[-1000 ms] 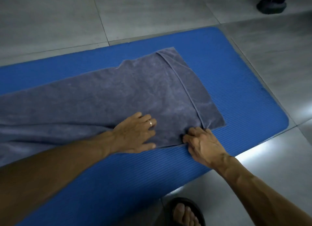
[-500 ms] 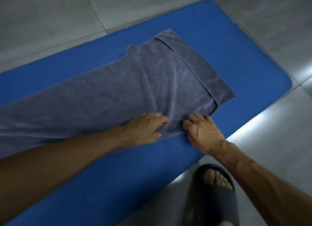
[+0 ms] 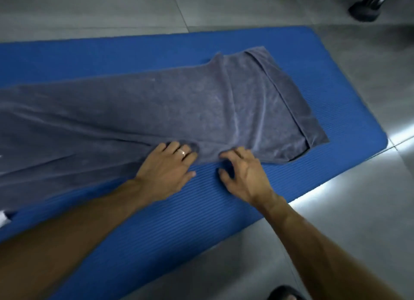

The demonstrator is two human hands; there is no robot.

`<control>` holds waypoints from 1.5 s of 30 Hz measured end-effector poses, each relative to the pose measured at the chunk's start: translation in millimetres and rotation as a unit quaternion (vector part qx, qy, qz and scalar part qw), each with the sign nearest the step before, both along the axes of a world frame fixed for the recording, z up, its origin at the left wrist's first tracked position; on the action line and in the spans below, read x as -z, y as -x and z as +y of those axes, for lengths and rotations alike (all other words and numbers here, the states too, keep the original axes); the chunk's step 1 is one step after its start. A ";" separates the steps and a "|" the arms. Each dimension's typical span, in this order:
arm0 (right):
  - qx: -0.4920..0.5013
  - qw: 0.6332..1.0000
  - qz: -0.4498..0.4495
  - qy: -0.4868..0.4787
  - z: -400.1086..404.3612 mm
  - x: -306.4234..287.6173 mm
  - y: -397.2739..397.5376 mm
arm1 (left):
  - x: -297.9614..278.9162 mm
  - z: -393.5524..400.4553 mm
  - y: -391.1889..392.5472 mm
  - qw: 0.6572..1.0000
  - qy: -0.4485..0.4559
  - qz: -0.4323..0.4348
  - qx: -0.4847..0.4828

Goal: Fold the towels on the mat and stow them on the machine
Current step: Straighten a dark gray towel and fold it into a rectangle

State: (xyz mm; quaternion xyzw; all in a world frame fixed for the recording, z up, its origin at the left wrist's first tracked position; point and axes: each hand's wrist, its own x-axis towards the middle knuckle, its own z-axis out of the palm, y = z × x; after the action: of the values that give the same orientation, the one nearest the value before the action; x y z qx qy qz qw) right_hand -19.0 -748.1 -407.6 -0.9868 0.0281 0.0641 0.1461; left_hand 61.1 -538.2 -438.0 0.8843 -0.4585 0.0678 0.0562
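Note:
A grey-purple towel (image 3: 156, 111) lies spread lengthwise on the blue mat (image 3: 156, 221), its right end folded back in a narrow band. My left hand (image 3: 165, 169), wearing a ring, rests on the towel's near edge, its fingertips pressing into puckered fabric and its thumb out on the mat. Beside it, my right hand (image 3: 244, 174) has bent fingers whose tips sit on the same edge; its thumb also lies on the mat. The cloth bunches slightly between the two hands. The towel's left end runs out of view.
Grey floor tiles (image 3: 336, 221) surround the mat. A dark rounded base of some equipment (image 3: 365, 10) stands at the top right. The tip of a dark sandal (image 3: 284, 294) shows at the bottom edge, and a small white item (image 3: 3, 219) at the left edge.
Both hands have slid along the towel's near edge away from its right corner and closer together. The fabric between them has puckered. The view has swung.

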 end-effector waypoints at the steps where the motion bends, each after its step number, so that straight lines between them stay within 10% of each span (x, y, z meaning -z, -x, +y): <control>1: 0.046 0.999 -0.014 -0.014 4.1 5.4 -1.1 | -1.2 -3.4 -4.5 1.000 -0.002 -0.007 -0.007; 6: 0.090 0.992 -0.054 0.073 13.9 3.0 -12.8 | -26.6 -18.9 -34.3 0.993 -0.040 0.082 -0.076; 11: 0.024 0.998 -0.031 0.049 -2.3 -4.0 -18.2 | -49.6 -8.2 -52.1 0.908 0.013 0.416 -0.045; 16: 0.003 0.998 -0.049 -0.037 -14.1 -7.0 18.1 | -33.2 18.2 -14.7 0.998 -0.016 0.051 0.017; 21: 0.005 0.997 -0.074 -0.007 13.0 -0.7 37.9 | -5.7 33.8 4.5 0.998 -0.043 -0.037 -0.017; 29: -0.066 0.994 -0.017 0.085 13.0 -12.4 53.6 | -24.9 59.8 36.3 0.993 -0.012 0.041 0.111; 38: -0.210 0.977 -0.046 0.010 138.4 3.6 22.8 | -10.4 155.3 67.8 0.986 -0.034 0.027 -0.163; 45: -0.236 0.972 -0.017 -0.017 155.9 -0.3 20.3 | -22.2 174.9 66.9 0.984 -0.038 0.134 -0.107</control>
State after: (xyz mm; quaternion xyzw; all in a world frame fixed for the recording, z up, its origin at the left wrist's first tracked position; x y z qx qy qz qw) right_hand -39.3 -592.2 -407.4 -0.9639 -0.2089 0.0804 0.1443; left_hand -5.9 -363.3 -415.8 0.9310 -0.3514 -0.0633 0.0756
